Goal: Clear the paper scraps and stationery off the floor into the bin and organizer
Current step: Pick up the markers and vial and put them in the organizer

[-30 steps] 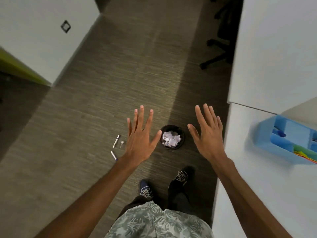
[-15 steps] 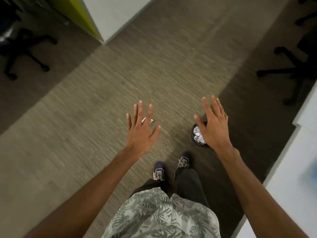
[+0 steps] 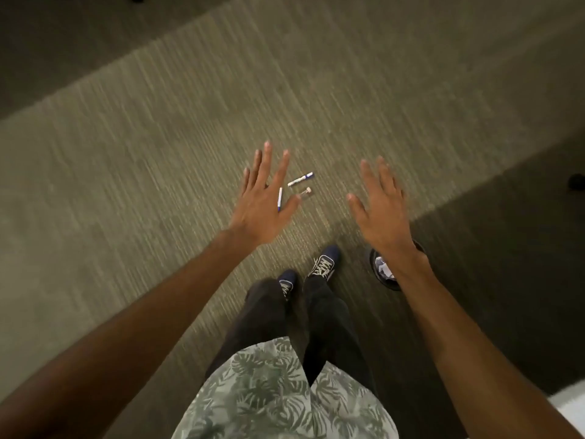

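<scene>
Three small stationery items lie on the carpet ahead of my feet: a white marker with a blue cap (image 3: pixel 300 179), a thin white-and-blue pen (image 3: pixel 279 199) showing between my fingers, and a short stubby piece (image 3: pixel 306 192). My left hand (image 3: pixel 264 198) hovers over them, fingers spread, holding nothing. My right hand (image 3: pixel 380 205) is also spread and empty, to the right of the items. The round black bin (image 3: pixel 381 271) with white paper scraps stands by my right foot, mostly hidden behind my right wrist. The organizer is out of view.
My own legs and dark shoes (image 3: pixel 323 263) stand just behind the items. A white desk corner (image 3: pixel 569 400) shows at the lower right. A dark chair caster (image 3: pixel 576 182) sits at the right edge. Carpet stretches out to the left and ahead.
The view has swung left and down: the desk and blue organizer left the frame, the bin shifted to my right foot, and the pens now sit under my left hand.
</scene>
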Demonstrator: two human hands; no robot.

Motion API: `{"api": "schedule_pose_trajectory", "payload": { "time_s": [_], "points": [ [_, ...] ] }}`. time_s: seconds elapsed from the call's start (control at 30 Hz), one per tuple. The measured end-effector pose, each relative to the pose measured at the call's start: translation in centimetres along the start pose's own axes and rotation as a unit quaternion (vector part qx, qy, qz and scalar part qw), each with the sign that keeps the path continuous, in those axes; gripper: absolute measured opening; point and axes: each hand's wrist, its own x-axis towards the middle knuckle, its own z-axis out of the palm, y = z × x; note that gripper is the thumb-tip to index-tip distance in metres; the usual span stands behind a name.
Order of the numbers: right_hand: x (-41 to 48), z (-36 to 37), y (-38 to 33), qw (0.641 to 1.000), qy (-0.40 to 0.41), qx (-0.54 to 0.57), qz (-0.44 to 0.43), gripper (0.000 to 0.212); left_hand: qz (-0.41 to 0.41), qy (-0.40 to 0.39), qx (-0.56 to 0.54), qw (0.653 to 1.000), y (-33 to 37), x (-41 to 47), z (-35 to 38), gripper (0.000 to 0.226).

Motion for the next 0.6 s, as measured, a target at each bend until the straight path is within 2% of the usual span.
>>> {"api": "schedule_pose_trajectory", "payload": {
  "time_s": [0.17,0.33,0.5,0.6],
  "points": [
    [4.9,4.9,1.5,0.998,-0.053,0.019,-0.018,0.060,-0.051,0.002,-0.029,0.998,-3.5,3.8,4.1,0.071],
    [9.5,12.7,3.9,0.994,-0.062,0.085,-0.002,0.049,-0.090,-0.020,-0.066,0.994,-8.7,7.3,11.5,0.066],
    [14.5,23.7,7.6,0.987,-0.066,0.127,0.073,0.043,-0.127,-0.066,-0.088,0.986,-15.6,11.3,21.3,0.072],
    [17.6,31.3,10.1,0.972,-0.072,0.166,0.151,0.039,-0.203,-0.112,-0.154,0.960,-19.9,13.8,28.2,0.078]
  ]
}}
